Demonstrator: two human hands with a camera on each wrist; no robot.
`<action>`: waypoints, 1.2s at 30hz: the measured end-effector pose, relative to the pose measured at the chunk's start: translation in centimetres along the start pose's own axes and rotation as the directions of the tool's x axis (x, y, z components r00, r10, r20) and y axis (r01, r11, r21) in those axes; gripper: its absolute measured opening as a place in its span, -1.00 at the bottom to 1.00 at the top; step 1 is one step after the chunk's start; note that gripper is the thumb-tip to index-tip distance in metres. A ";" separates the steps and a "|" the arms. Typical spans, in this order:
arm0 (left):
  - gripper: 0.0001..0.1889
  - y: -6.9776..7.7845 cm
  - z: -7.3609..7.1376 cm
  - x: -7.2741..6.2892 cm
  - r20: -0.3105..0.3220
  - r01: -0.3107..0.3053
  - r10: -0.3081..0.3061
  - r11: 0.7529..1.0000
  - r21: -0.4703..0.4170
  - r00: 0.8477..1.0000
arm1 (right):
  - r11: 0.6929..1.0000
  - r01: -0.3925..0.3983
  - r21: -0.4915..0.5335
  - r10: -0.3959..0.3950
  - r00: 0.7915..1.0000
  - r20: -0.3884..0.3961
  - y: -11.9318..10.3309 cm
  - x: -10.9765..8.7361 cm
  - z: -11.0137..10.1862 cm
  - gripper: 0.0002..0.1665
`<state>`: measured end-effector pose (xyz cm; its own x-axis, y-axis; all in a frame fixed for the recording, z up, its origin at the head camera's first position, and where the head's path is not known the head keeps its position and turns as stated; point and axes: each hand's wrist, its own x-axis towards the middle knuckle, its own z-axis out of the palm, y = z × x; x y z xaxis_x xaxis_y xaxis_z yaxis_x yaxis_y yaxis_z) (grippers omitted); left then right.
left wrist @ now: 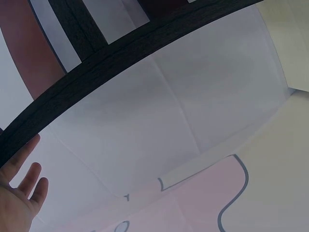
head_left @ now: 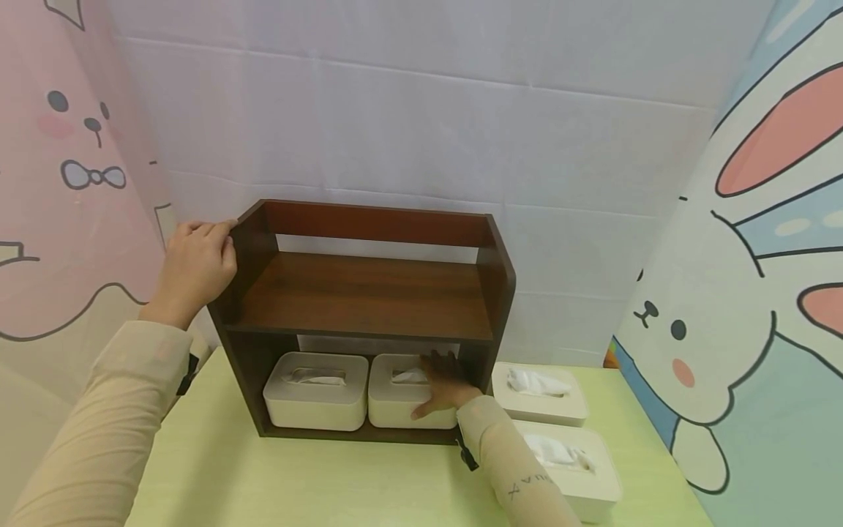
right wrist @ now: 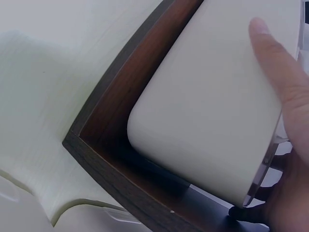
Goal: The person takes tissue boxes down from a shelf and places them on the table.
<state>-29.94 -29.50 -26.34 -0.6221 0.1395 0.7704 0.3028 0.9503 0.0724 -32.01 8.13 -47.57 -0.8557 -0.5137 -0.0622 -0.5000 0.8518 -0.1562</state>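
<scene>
A dark brown two-tier shelf (head_left: 369,293) stands on the table. In its lower tier sit two white tissue boxes side by side, the left tissue box (head_left: 316,413) and the right tissue box (head_left: 388,410). My left hand (head_left: 197,267) holds the upper edge of the shelf's left side panel; in the left wrist view its fingers (left wrist: 29,174) meet that dark panel. My right hand (head_left: 448,384) grips the right tissue box, thumb against its front face and fingers over the top. In the right wrist view this box (right wrist: 207,96) stands inside the shelf's bottom corner.
To the shelf's right, two more white tissue boxes stand on the pale green table (head_left: 316,483): a rear box (head_left: 540,406) and a nearer box (head_left: 586,476), partly behind my right sleeve. A white cloth (head_left: 408,110) hangs behind, with cartoon-printed cloths at both sides.
</scene>
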 end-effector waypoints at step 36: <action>-0.66 -0.2 0.0 0.1 0.040 0.023 -0.023 1.000 -0.008 0.999 | 0.999 -0.028 0.035 0.030 0.998 -0.058 -0.1 -0.1 0.8 0.28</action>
<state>-30.06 -29.62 -26.34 -0.6571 0.1287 0.7428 0.2942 0.9510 0.0954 -31.77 8.03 -48.29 -0.8767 -0.4810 -0.0101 -0.4706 0.8618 -0.1892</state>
